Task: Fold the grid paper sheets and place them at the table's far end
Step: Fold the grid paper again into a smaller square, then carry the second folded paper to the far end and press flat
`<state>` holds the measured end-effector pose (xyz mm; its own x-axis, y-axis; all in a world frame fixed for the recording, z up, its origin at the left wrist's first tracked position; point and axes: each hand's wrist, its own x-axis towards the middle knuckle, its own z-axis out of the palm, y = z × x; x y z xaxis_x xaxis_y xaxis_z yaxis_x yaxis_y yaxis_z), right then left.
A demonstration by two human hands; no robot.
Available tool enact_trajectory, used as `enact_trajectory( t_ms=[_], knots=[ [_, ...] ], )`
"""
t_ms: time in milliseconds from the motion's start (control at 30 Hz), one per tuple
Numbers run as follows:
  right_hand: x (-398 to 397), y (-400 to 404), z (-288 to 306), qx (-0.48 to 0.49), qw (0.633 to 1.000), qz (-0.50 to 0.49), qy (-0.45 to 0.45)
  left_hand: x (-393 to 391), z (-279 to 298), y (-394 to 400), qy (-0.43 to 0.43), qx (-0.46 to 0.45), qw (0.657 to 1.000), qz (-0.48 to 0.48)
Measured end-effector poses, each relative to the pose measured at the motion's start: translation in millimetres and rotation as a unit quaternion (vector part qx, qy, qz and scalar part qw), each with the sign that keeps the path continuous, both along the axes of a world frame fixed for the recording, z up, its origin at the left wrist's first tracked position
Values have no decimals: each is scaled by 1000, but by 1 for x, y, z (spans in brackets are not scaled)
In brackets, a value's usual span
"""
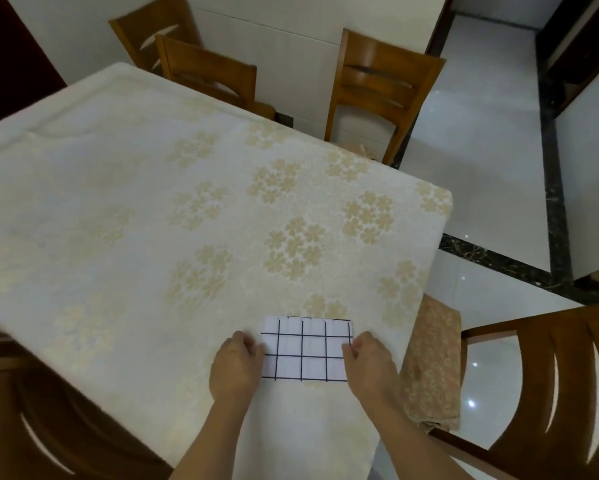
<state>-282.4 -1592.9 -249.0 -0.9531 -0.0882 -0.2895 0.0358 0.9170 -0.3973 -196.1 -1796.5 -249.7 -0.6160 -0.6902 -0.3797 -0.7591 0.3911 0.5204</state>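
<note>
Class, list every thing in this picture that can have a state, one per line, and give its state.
grid paper sheet: folded, flat on the table near the near edge, held at both sides.
left hand: fingers curled, pinching the sheet's left edge.
right hand: fingers curled, pinching the sheet's right edge.
tablecloth: spread over the table, floral pattern up.
chair: upright, at the far side of the table.

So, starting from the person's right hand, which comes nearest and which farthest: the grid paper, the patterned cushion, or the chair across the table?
1. Grid paper: right hand holds its edge.
2. Patterned cushion: just right, off the table's edge.
3. Far chair: beyond the table.
</note>
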Motion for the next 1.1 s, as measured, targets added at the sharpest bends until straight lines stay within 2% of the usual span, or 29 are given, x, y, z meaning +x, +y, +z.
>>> enact_trajectory(
  t_ms=[300, 533, 700, 800, 900, 967, 1100],
  knots=[
    [4, -18, -3, 25, 994, -103, -38, -6, -3, 11, -3, 8, 1000, 24],
    [-4, -25, -9, -12, 984, -150, -100, -16, -5, 20, -34, 1, 998, 43],
    [-5, -28, -9, -41, 978, -176, -101, -17, 2, 31, 13, 3, 997, 71],
    [-6, -25, -7, -66, 973, -194, -107, -18, 7, 28, 20, 38, 995, 92],
    [-10, -20, -5, -142, 957, -227, -111, -20, 11, 19, 34, 90, 990, 102],
    [-13, -17, -2, -217, 936, -248, -125, -19, 12, 13, 63, 151, 982, 94],
    [-16, -12, 5, -341, 885, -257, -187, -9, 26, 4, 117, 278, 944, 131]
  ],
)
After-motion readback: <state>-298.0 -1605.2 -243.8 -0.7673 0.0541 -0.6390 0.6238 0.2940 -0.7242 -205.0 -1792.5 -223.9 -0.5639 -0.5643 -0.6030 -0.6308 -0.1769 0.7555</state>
